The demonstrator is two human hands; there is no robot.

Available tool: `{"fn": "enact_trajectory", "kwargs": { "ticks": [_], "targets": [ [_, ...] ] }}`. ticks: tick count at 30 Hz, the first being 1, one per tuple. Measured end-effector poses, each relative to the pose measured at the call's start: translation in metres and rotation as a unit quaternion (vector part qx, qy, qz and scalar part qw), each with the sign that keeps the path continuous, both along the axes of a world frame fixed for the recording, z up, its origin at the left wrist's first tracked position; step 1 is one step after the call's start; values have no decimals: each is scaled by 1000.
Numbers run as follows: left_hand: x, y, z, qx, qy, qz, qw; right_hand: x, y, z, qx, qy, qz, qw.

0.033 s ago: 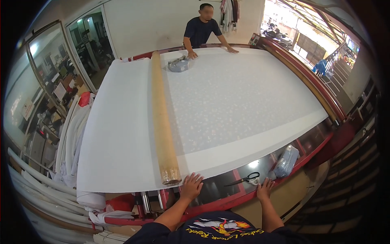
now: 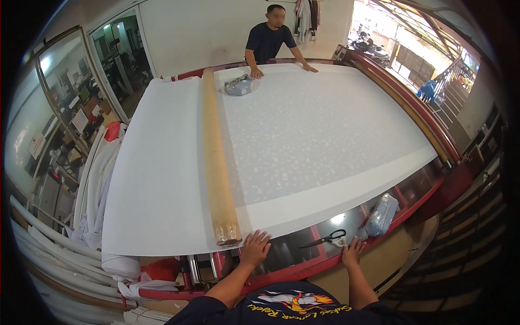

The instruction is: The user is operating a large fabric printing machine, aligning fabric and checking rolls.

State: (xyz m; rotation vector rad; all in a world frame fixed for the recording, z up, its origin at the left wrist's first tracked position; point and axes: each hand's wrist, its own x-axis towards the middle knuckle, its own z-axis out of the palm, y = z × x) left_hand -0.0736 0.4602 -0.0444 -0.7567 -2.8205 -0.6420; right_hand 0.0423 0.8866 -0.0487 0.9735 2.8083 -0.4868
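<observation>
A wide white fabric [image 2: 325, 135] lies spread over a large red-framed table [image 2: 428, 135]. A long brown cardboard roll [image 2: 216, 157] lies lengthwise on it, its near end just left of my left hand [image 2: 254, 246]. That hand is flat on the fabric's near edge with fingers spread, holding nothing. My right hand [image 2: 353, 252] rests open on the table's glass front strip, beside black-handled scissors [image 2: 327, 238]. At the far end another person [image 2: 271, 40] leans with both hands on the fabric.
A plastic-wrapped bundle [image 2: 381, 215] lies on the glass strip at the right. A grey bundle [image 2: 238, 85] sits on the fabric near the far person. Several white fabric rolls [image 2: 92, 179] lean at the table's left side. Stairs [image 2: 460, 97] are at the right.
</observation>
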Motion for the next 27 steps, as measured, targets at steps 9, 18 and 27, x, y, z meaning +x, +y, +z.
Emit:
{"fn": "enact_trajectory", "kwargs": {
  "ticks": [9,18,27],
  "targets": [
    [2,-4,-2,-2,-4,-8,1000,0,-4,4,-12,-3,-3,1000],
    [3,-3,-1,-17,-22,-15,999,1,0,2,-20,3,-6,1000],
    [8,-21,25,136,-29,-89,986,-60,-2,50,74,83,84,990]
  ]
}}
